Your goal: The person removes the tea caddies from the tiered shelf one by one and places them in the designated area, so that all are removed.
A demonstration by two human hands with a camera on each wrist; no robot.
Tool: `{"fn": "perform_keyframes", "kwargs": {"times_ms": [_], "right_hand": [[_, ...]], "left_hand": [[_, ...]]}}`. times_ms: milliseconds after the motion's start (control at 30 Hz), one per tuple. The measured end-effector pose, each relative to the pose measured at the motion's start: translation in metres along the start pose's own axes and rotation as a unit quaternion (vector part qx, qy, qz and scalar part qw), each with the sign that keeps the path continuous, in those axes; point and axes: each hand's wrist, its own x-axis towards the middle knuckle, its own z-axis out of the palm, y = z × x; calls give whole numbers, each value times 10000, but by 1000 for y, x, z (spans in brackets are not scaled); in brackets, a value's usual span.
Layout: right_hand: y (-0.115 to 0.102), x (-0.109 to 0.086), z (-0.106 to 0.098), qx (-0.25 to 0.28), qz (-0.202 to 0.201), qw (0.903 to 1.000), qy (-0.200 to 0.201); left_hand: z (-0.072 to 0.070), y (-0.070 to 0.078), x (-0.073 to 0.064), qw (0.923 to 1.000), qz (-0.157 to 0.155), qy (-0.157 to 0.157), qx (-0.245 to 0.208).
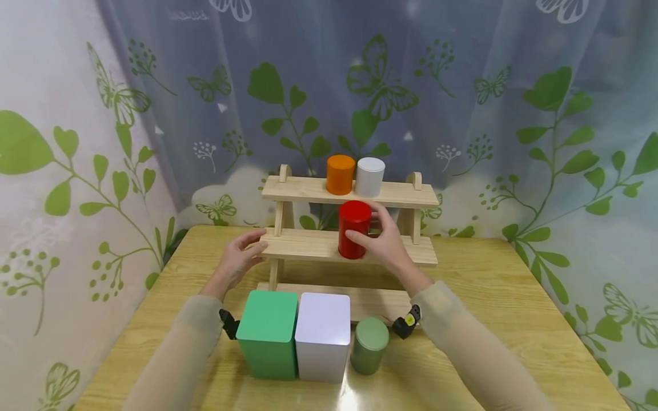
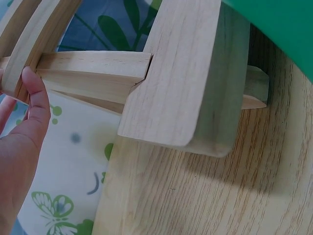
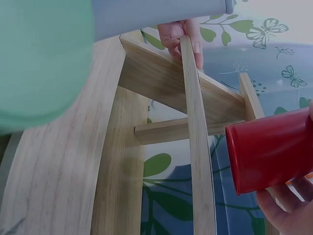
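Observation:
My right hand [image 1: 386,242] grips a red cylindrical can [image 1: 354,231] around its side, thumb in front and fingers behind. The can is upright over the middle board [image 1: 303,244] of a three-tier wooden display rack; in the right wrist view a gap shows between the can's base and that board. With thumb and fingers, my left hand [image 1: 240,260] pinches the left end of the same board, which the left wrist view shows between thumb [image 2: 36,90] and fingers. On the top board [image 1: 298,189] stand an orange can [image 1: 340,175] and a white can [image 1: 369,178], side by side.
In front of the rack stand a green rectangular box [image 1: 268,337], a pale lavender box [image 1: 323,337] and a dull green can [image 1: 369,345], on a wood-grain table [image 1: 478,285]. A patterned curtain [image 1: 319,74] hangs close behind the rack.

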Motion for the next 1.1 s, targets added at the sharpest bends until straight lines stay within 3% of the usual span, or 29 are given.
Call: {"fn": "perform_keyframes", "kwargs": {"times_ms": [333, 500, 767, 1100], "right_hand": [[36, -7, -14, 233, 12, 9993, 275], [41, -13, -20, 210, -228, 9983, 485], [41, -25, -32, 313, 121, 9976, 598], [44, -39, -43, 587, -16, 9958, 699]], "left_hand": [[0, 0, 0, 10000, -41, 33, -29], [0, -1, 1, 10000, -9, 54, 6], [0, -2, 3, 9999, -42, 91, 5], [0, -2, 4, 9999, -77, 76, -47]]}}
